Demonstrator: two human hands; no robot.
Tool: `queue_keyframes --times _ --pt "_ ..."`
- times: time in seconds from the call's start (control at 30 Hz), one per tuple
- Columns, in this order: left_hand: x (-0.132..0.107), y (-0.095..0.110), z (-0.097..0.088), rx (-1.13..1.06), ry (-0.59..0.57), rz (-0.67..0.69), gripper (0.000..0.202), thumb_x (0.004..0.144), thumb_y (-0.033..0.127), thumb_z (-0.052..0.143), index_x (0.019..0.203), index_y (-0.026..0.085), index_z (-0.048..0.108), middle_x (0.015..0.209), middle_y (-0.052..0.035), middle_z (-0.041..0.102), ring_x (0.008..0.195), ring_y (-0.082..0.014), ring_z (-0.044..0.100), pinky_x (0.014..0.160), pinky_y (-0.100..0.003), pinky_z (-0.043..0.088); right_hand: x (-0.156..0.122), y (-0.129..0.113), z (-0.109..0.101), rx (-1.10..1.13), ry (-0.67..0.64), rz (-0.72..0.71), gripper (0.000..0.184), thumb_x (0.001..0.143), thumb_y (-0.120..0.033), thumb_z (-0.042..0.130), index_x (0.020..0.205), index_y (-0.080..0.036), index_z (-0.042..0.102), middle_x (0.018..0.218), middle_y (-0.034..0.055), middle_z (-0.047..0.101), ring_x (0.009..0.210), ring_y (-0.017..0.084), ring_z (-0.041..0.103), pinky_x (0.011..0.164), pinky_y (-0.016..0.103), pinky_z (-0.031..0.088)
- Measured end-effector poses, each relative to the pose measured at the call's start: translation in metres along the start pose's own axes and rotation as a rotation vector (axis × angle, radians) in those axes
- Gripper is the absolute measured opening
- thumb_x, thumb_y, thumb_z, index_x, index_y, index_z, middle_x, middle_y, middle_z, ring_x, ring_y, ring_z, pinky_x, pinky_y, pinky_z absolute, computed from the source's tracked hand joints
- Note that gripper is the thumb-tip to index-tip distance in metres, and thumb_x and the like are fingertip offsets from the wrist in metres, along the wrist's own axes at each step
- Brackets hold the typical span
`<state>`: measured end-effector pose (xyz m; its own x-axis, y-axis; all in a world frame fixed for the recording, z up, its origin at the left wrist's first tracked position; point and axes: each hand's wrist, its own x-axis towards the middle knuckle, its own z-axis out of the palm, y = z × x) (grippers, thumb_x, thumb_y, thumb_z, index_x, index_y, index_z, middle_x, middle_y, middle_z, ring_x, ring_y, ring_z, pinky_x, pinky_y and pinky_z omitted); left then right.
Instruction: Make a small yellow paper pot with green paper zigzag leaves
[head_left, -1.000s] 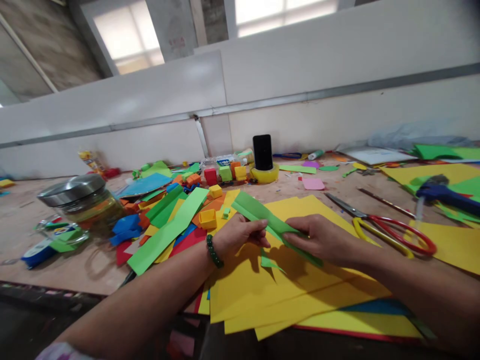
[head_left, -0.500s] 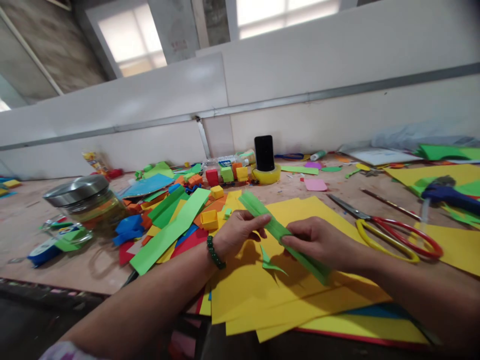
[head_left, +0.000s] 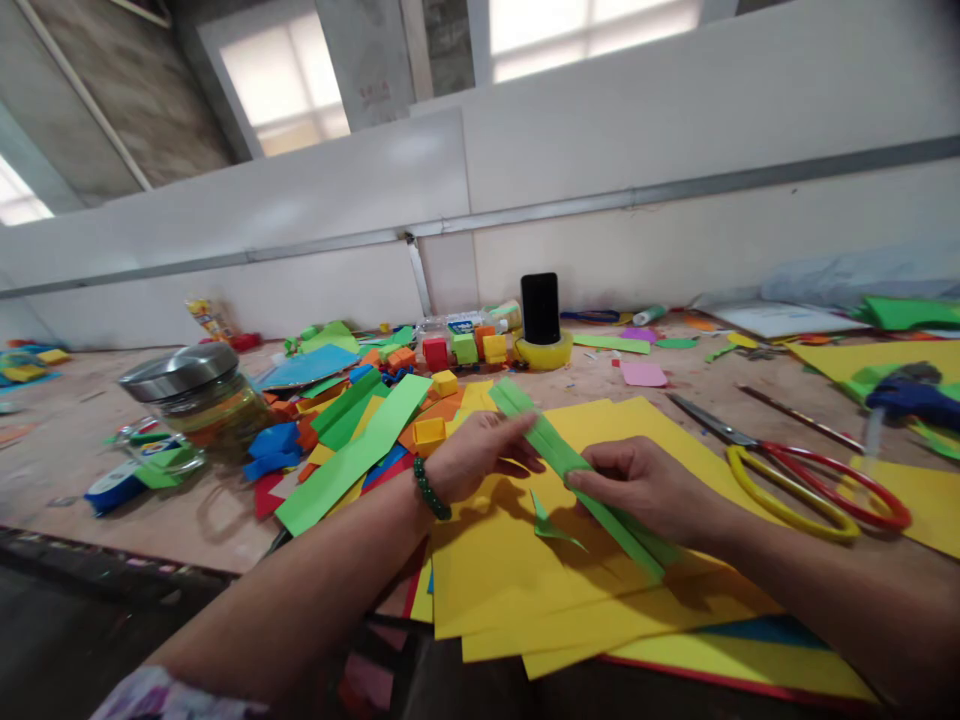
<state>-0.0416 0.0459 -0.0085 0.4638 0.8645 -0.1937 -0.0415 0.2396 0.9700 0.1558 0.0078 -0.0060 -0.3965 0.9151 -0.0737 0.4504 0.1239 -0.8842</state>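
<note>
A long folded strip of green paper (head_left: pixel 555 448) slants between my hands above a stack of yellow paper sheets (head_left: pixel 510 590). My left hand (head_left: pixel 491 446), with a dark green bead bracelet on its wrist, pinches the strip near its upper end. Lower down, my right hand (head_left: pixel 637 485) grips the same strip between thumb and fingers, the fingertips partly hidden behind it. A thin curled scrap of green paper (head_left: pixel 553 530) lies on the yellow sheets below the strip. Scissors with one red and one yellow handle (head_left: pixel 799 480) rest right of my right hand.
Small folded paper boxes (head_left: pixel 465 348) and a flat light green strip (head_left: pixel 356 455) lie left of the stack. A lidded glass jar (head_left: pixel 206 400) and blue tape dispenser (head_left: pixel 116 490) stand further left. Behind are a phone (head_left: pixel 540 308) on yellow tape (head_left: pixel 544 352); a pencil (head_left: pixel 799 415) lies right.
The camera view has turned slightly left, so the scene sits further right. The green strip stays in both hands; its lower part now shows two layers more spread apart.
</note>
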Motion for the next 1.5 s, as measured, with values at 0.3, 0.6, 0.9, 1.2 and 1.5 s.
queue_keyframes --times 0.3,0.6,0.9,1.2,1.5 --pt "0.003 -0.004 0.003 -0.038 0.134 0.092 0.045 0.055 0.051 0.079 0.057 0.009 0.063 0.056 -0.0044 0.063 0.048 -0.0103 0.059 0.053 -0.023 0.046 -0.002 -0.004 -0.004 0.165 -0.172 0.125 0.037 0.071 -0.048 0.067 0.060 -0.013 0.064 0.055 0.0024 0.062 0.047 0.009 0.049 0.049 0.023 0.037" --pt "0.004 0.018 -0.021 -0.192 0.395 0.316 0.035 0.055 0.035 0.078 0.054 0.014 0.051 0.049 0.0040 0.054 0.043 -0.0044 0.049 0.049 -0.018 0.040 -0.003 0.001 -0.002 0.175 -0.191 0.045 0.035 0.079 -0.046 0.062 0.064 -0.015 0.061 0.058 0.0013 0.064 0.049 0.010 0.054 0.051 0.022 0.039" --pt "0.005 0.000 -0.008 0.058 0.101 0.124 0.045 0.058 0.053 0.077 0.067 0.010 0.067 0.063 -0.0059 0.066 0.058 -0.0109 0.060 0.058 -0.021 0.045 -0.003 -0.002 0.008 0.090 -0.066 0.025 0.042 0.077 -0.053 0.059 0.061 -0.014 0.063 0.051 0.0023 0.063 0.046 0.011 0.053 0.050 0.022 0.041" --pt "0.008 0.008 -0.015 -0.162 0.297 0.242 0.033 0.056 0.039 0.082 0.063 0.011 0.066 0.061 -0.0033 0.066 0.054 -0.0089 0.058 0.058 -0.021 0.044 -0.001 0.002 0.004 0.165 -0.075 0.115 0.043 0.070 -0.058 0.063 0.059 -0.018 0.052 0.053 -0.0009 0.061 0.044 0.010 0.055 0.048 0.023 0.048" --pt "0.009 0.021 -0.036 -0.347 0.523 0.351 0.022 0.059 0.030 0.077 0.062 0.013 0.063 0.055 -0.0008 0.063 0.050 -0.0093 0.058 0.052 -0.020 0.043 -0.004 0.001 0.004 0.145 -0.110 0.105 0.042 0.072 -0.058 0.062 0.062 -0.018 0.052 0.053 -0.0004 0.061 0.044 0.010 0.055 0.047 0.023 0.048"
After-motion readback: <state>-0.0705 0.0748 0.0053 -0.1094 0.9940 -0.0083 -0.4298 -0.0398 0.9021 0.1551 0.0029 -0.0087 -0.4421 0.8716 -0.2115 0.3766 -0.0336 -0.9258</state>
